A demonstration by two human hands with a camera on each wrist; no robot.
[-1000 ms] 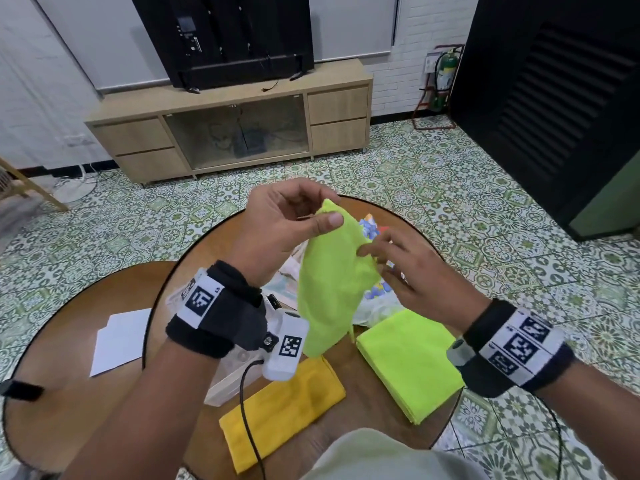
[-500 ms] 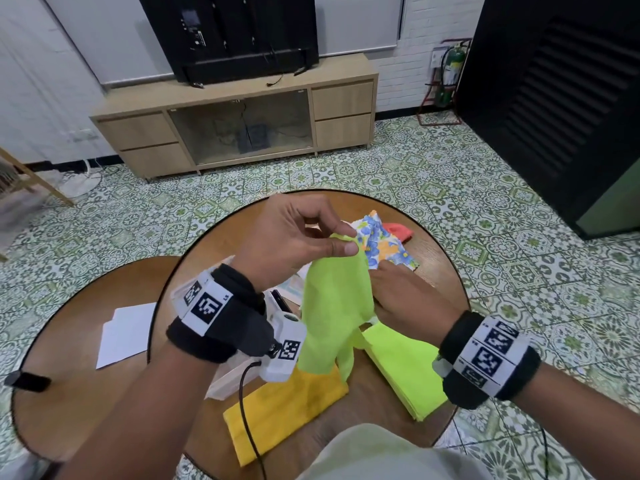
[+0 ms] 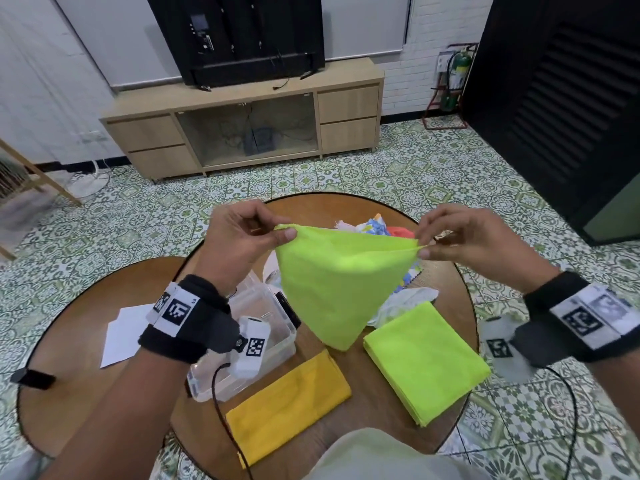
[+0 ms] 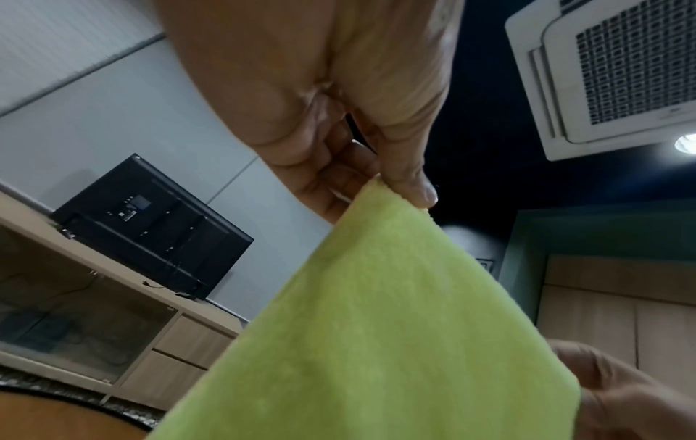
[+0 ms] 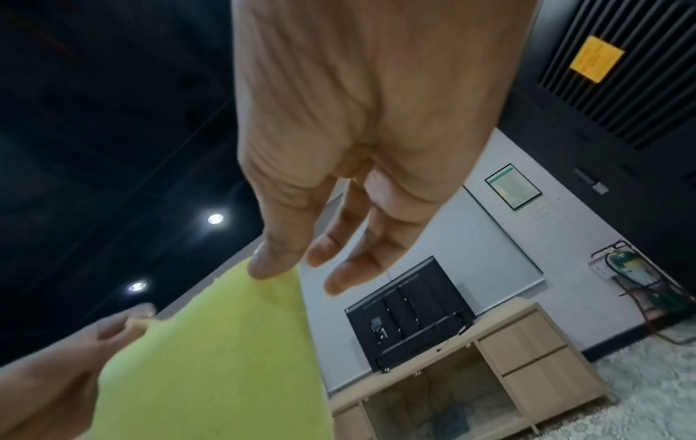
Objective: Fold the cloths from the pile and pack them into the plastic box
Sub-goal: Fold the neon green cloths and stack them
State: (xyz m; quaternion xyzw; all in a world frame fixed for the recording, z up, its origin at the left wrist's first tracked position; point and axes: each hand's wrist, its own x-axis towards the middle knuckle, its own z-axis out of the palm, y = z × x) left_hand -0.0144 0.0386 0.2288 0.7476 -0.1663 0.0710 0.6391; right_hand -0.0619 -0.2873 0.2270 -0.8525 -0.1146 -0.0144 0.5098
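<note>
The head view is bright and evenly lit from overhead, with only soft, faint shadows on the round table (image 3: pixel 446 285) under the cloths. Straight lines bow towards its edges from the wide lens, and the right wrist band (image 3: pixel 585 317) is smeared by motion blur. Both wrist views are dimmer and softer overall, with a dark ceiling, small round ceiling lights (image 5: pixel 215 218) that flare white, and the near palms large and out of focus. The lime cloth (image 4: pixel 376 342) looks duller there than from above.

The right hand (image 3: pixel 474 244) now pinches a second corner, apparently stretching the lime cloth (image 3: pixel 341 285) wide between both hands.
</note>
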